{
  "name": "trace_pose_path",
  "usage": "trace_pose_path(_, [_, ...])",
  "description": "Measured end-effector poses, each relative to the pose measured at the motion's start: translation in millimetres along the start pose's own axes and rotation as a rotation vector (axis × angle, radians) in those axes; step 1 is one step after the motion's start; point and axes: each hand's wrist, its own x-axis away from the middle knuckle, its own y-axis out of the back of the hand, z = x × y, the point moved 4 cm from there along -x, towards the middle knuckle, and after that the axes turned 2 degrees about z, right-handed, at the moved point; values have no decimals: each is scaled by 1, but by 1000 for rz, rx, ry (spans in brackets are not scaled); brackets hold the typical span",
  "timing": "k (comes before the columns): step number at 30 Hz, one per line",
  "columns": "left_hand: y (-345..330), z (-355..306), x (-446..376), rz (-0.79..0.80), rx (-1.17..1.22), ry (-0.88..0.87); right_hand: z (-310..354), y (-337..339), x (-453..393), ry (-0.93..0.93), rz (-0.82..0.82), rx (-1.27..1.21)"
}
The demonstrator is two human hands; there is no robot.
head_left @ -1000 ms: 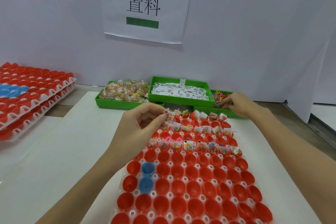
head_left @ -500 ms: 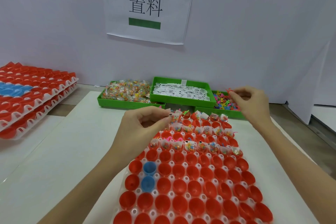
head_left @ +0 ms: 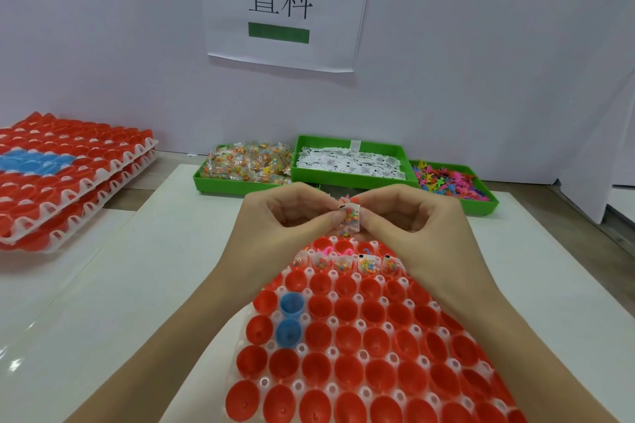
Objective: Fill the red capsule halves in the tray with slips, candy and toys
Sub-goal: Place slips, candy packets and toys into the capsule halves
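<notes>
A white tray (head_left: 330, 321) of red capsule halves (head_left: 350, 335) lies in front of me, with two blue halves (head_left: 290, 319) at its left. The far rows hold candy packets and slips (head_left: 366, 264); the near rows are bare. Above the far rows, my left hand (head_left: 288, 227) and my right hand (head_left: 415, 227) meet and together pinch a small bundle: a white slip with a candy packet (head_left: 349, 219) and a bit of a pink toy sticking out on top.
Three green bins stand at the back: candy packets (head_left: 245, 165), white slips (head_left: 350, 163), coloured toys (head_left: 446, 178). Stacked trays of red and blue halves (head_left: 68, 175) sit at the left. A paper sign (head_left: 281, 3) hangs on the white wall.
My right hand has left the toy bin and come left to meet my left hand. Both now pinch the slip and candy bundle over the tray.
</notes>
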Motion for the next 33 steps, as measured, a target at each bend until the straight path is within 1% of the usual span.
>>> trace_pose_path(5, [12,-6,-3,-17,-11,-18,9,-6,-6,-38,20,-49])
trace_pose_path(8, [21,-11,-5,-29,-61,-27,14,-13,-5,-56,64,6])
trace_pose_path(10, [26,-16,-6,20,-89,-17,17,-17,-4,-11,69,130])
trace_pose_path(12, [29,-22,-5,113,-136,-5,20,-20,-1,24,42,191])
trace_pose_path(15, [36,-27,-7,213,-202,13,17,-27,2,4,32,154])
trace_pose_path(18, [43,-28,-7,278,-284,26,10,-37,5,-44,36,113])
trace_pose_path(21, [51,-20,3,359,-320,85,5,-53,12,-69,74,156])
trace_pose_path(24, [64,-8,19,411,-320,181,-1,-72,19,-66,120,242])
trace_pose_path(27, [73,2,32,443,-373,257,-9,-91,25,-85,190,314])
trace_pose_path(33, [72,16,36,440,-498,248,-18,-101,26,-74,225,407])
